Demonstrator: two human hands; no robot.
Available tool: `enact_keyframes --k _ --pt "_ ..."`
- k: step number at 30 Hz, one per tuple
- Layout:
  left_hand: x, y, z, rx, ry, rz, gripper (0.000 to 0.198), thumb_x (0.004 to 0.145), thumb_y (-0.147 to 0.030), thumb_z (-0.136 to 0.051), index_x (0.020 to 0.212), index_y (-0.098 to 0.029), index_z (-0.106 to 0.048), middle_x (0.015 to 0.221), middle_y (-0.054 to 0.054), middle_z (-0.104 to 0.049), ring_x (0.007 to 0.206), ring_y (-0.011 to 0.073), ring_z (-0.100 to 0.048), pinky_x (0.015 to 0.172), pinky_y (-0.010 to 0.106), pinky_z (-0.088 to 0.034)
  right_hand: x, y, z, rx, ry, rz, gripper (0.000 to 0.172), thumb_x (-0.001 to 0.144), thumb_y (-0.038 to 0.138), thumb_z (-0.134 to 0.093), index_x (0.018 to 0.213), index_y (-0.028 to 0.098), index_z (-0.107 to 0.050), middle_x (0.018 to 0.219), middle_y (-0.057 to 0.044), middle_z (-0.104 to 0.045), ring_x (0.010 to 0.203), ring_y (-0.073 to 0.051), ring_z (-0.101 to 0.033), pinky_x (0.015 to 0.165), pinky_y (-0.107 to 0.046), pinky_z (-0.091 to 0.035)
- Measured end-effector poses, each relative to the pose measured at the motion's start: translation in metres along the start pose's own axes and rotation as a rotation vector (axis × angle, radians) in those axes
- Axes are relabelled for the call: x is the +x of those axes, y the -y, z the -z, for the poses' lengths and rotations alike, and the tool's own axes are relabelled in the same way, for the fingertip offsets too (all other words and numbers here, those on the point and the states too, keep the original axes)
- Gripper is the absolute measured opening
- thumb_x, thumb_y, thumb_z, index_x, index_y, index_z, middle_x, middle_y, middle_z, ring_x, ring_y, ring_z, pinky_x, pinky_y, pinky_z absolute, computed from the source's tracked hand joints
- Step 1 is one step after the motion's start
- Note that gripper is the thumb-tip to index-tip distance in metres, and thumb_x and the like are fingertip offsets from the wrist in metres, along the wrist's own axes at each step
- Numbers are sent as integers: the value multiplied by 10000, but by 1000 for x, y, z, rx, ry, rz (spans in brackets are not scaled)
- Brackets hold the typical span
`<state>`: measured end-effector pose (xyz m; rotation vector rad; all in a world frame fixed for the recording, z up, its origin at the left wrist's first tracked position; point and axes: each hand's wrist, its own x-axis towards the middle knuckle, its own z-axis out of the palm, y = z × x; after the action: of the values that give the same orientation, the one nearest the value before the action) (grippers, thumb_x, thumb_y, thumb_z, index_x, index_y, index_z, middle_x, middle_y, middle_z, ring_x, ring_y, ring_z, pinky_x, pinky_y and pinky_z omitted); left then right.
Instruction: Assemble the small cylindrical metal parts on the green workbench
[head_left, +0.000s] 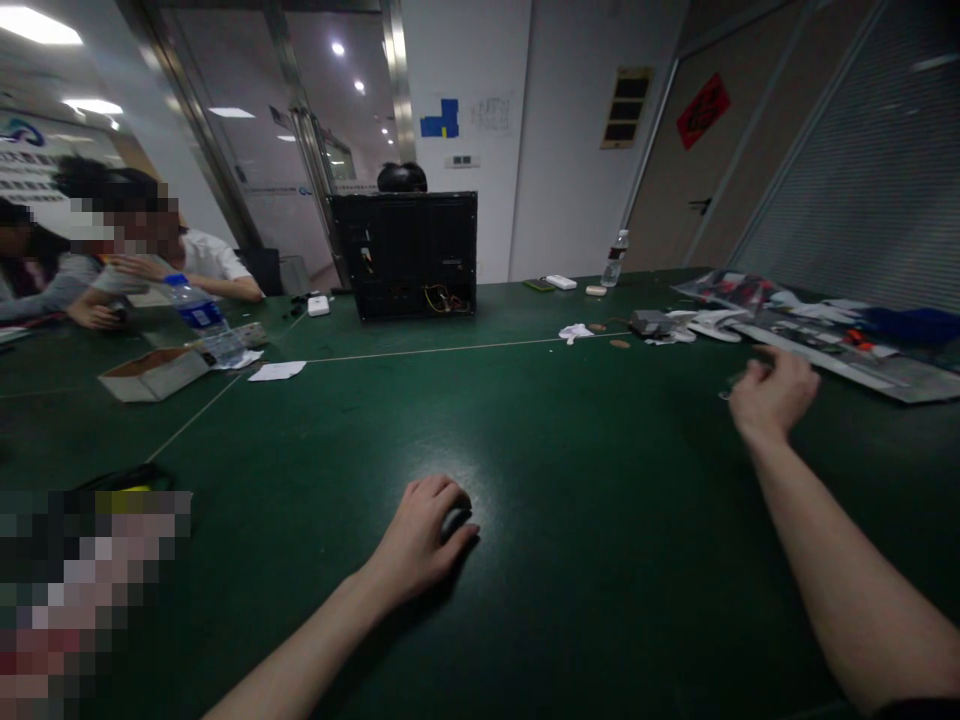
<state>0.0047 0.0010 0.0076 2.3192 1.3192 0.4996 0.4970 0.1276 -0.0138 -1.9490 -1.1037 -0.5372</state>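
My left hand point(421, 535) rests on the green table point(525, 450) near its front, fingers curled round a small dark rounded object point(454, 520) that I cannot name. My right hand point(772, 392) reaches out to the right, fingers bent and pinched near something small and thin; what it holds, if anything, is too small to make out. Just beyond it lies a long grey panel point(862, 360) with papers and parts on it.
A black open computer case point(409, 255) stands at the table's far middle. Small white items point(576, 331), a water bottle point(613, 260) and phones lie behind. At the left sit other people, a bottle point(202, 318) and an open cardboard box point(154, 373).
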Motion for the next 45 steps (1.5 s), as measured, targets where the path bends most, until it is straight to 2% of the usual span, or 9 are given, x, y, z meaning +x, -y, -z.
enact_keyframes --k 4,7,11,14,17,27,33,39,45 --pt "1 1 -1 2 -4 7 165 845 -326 -570 969 -219 -588 1043 47 -582 991 235 -523 886 416 -429 -39 104 23 378 88 214 305 867 258 -414 1137 204 -545 1133 -93 -574 1053 -240 -515 914 -370 -383" --pt "2 2 -2 -2 -12 7 173 846 -329 -565 975 -216 -583 1041 52 -590 986 237 -530 887 420 -431 -92 168 45 711 417 382 274 885 289 -431 1133 303 -545 1117 -24 -592 999 -216 -560 870 -370 -436" --pt "2 1 -4 -5 -41 -3 275 792 -282 -604 1049 -201 -549 1041 71 -604 983 254 -547 892 434 -433 -158 210 75 949 851 611 294 870 186 -470 1142 279 -533 1066 -27 -608 964 -175 -579 851 -353 -467" --pt "2 1 -5 -9 -72 -42 419 730 -264 -638 1118 -176 -505 1078 91 -595 997 269 -547 899 432 -432 -188 219 87 1044 1061 820 324 855 98 -486 1157 209 -523 1106 -66 -594 1039 -158 -551 892 -325 -457" --pt "1 2 -5 -15 -69 -94 465 710 -245 -632 1142 -165 -479 1118 102 -573 1022 271 -532 912 426 -422 -203 220 88 1105 1145 912 342 841 78 -517 1163 194 -515 1131 -76 -588 1079 -161 -537 927 -317 -441" --pt "1 1 -4 -35 -24 -91 426 723 -286 -638 1107 -181 -487 1089 95 -579 986 274 -535 887 436 -428 -201 213 83 1107 1195 841 539 751 191 -653 1244 178 -435 1168 -99 -559 1055 -203 -538 934 -363 -429" --pt "1 -3 -1 -51 -19 -103 380 736 -273 -633 1086 -190 -514 1072 79 -590 989 263 -543 915 436 -426 -201 209 82 1021 1229 847 422 795 191 -590 1189 179 -440 1012 -70 -601 844 -158 -571 774 -304 -461" --pt "-1 0 -3 -79 -40 -88 570 726 -342 -681 1217 -181 -439 1175 111 -559 1063 294 -535 915 458 -453 -207 213 77 1043 1241 735 361 850 215 -545 1194 204 -439 1005 -50 -600 821 -144 -570 746 -285 -438" --pt "-3 4 -7 -90 -43 -96 840 667 -367 -740 1349 -200 -279 1289 149 -478 1183 343 -466 980 545 -397 -209 217 73 1136 1346 398 347 881 275 -522 1210 205 -436 993 -46 -629 836 -150 -597 759 -297 -446"
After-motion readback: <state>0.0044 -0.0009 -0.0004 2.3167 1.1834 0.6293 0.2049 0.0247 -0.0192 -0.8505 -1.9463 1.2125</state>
